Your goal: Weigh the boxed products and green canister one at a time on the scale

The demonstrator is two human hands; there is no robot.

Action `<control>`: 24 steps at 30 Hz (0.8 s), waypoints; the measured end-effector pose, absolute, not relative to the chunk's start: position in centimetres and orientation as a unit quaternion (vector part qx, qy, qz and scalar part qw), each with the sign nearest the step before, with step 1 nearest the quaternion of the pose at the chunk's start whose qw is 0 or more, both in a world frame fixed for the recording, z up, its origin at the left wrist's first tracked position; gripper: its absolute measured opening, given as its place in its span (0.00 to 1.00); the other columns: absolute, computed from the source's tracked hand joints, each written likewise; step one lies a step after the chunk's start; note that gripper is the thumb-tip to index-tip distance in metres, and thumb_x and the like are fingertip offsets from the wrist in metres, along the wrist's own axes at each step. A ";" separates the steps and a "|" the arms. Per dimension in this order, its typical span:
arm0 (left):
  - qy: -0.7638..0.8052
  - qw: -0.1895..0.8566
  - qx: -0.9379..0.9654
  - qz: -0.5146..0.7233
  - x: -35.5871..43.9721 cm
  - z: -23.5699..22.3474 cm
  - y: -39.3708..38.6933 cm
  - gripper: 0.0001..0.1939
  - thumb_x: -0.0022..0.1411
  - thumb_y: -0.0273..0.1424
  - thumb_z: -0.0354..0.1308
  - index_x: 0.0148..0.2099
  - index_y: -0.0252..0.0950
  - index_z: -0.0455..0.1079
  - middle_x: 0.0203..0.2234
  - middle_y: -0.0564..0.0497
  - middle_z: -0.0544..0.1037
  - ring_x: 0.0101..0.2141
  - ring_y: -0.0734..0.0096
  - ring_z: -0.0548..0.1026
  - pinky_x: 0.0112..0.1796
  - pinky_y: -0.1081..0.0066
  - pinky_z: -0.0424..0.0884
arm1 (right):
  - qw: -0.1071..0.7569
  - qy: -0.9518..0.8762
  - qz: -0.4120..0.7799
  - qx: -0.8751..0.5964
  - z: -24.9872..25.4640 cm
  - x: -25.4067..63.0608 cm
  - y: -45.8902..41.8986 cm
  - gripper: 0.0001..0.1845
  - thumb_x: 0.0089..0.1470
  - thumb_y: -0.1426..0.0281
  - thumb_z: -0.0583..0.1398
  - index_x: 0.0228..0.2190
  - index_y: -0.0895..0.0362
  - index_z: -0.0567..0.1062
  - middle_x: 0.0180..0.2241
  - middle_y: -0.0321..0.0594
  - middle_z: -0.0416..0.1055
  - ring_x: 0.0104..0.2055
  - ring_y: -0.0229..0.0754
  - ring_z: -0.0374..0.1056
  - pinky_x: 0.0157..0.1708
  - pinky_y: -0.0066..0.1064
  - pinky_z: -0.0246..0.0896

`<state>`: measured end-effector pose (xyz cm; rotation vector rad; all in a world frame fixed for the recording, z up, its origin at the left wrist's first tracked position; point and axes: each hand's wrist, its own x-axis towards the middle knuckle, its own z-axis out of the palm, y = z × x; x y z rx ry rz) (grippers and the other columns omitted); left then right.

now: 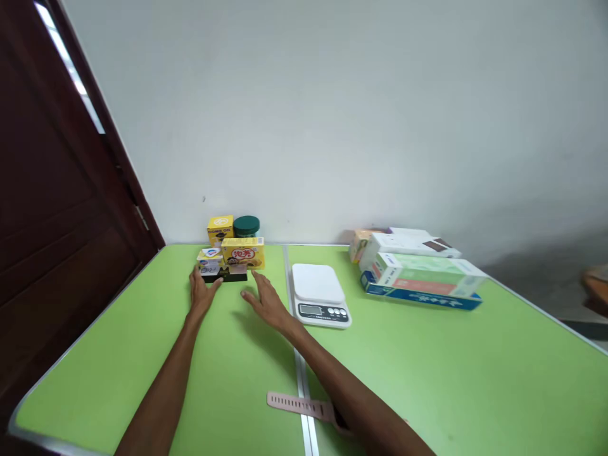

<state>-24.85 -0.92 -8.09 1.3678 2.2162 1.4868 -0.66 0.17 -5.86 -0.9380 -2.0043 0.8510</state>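
Observation:
At the far left of the table, my left hand (202, 296) has its thumb and fingers spread, with the fingertips at the left end of a low black box (234, 277). Whether they touch it I cannot tell. My right hand (270, 305) is open over the table, just right of that box, with thumb and fingers apart and nothing in it. Directly behind the black box stand a yellow box with red lettering (254, 254) and a small yellow and white box (209, 254). Behind these are a yellow carton (220, 229) and a jar with a dark green lid (246, 224).
A white kitchen scale (318, 285) lies right of my right hand. Several boxes are stacked at the right, among them a green and white box (427, 272) and a long blue box (422, 296). A pink-strapped watch (297, 403) lies under my right forearm. A wall runs behind the table.

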 end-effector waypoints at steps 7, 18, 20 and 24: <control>0.709 -0.059 0.489 0.505 -21.0 -7.4 -3.3 0.53 0.64 0.49 0.62 0.76 0.26 0.41 0.72 0.25 0.50 0.74 0.43 0.48 0.72 0.48 0.46 | 0.601 -0.639 0.081 -0.474 -3.7 18.9 -1.4 0.31 0.67 0.51 0.55 0.64 0.54 0.69 0.61 0.53 0.70 0.65 0.57 0.64 0.64 0.57 0.61; 0.565 0.098 0.674 0.466 3.7 -3.2 0.5 0.49 0.69 0.55 0.52 0.78 0.32 0.40 0.76 0.33 0.48 0.76 0.50 0.45 0.73 0.51 0.40 | 0.655 -0.406 -0.016 -0.637 -8.7 36.9 4.5 0.50 0.65 0.39 0.39 0.64 0.66 0.68 0.64 0.65 0.66 0.70 0.65 0.55 0.68 0.65 0.45; 0.563 0.177 0.691 0.418 8.6 -2.4 1.5 0.49 0.69 0.57 0.50 0.79 0.36 0.39 0.77 0.37 0.45 0.76 0.51 0.41 0.73 0.52 0.40 | 0.652 -0.418 0.005 -0.633 -8.6 36.7 5.1 0.48 0.66 0.40 0.40 0.66 0.63 0.67 0.66 0.61 0.65 0.72 0.64 0.53 0.69 0.64 0.44; 0.552 0.290 0.701 0.346 15.5 -1.4 4.1 0.53 0.68 0.61 0.47 0.80 0.34 0.35 0.78 0.37 0.42 0.76 0.47 0.39 0.73 0.50 0.39 | 0.638 -0.440 0.042 -0.631 -8.2 36.4 5.4 0.46 0.66 0.41 0.42 0.68 0.61 0.65 0.69 0.58 0.62 0.73 0.62 0.51 0.70 0.62 0.44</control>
